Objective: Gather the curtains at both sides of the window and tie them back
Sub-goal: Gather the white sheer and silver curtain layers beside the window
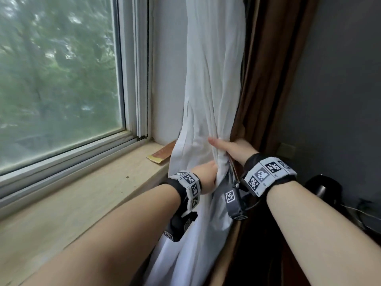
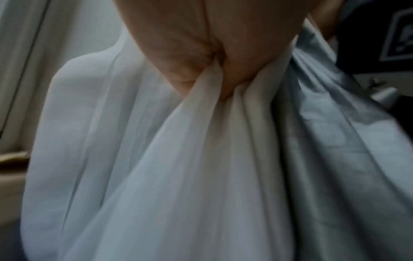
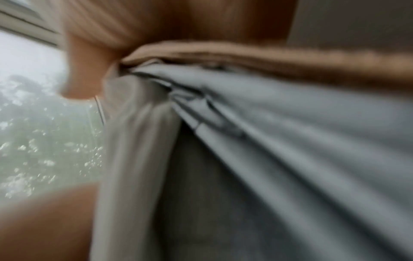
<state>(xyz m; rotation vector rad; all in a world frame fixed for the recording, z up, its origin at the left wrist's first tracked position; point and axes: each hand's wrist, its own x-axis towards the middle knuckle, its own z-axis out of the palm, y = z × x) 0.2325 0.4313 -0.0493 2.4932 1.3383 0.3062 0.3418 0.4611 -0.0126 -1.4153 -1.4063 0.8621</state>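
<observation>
My left hand point(image 1: 206, 174) has its fingers curled into the bunched white curtain point(image 1: 210, 100), gripping it. My right hand point(image 1: 233, 149) wraps the same bunch just above, thumb across the front. Right of it hangs the brown curtain point(image 1: 270, 69), beside the window point(image 1: 61, 79).

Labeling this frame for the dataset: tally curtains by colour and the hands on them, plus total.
White curtain: 1, gripped by the left hand
Brown curtain: 1
Hands: 2, the right hand grips the bunched fabric
Total: 4
</observation>
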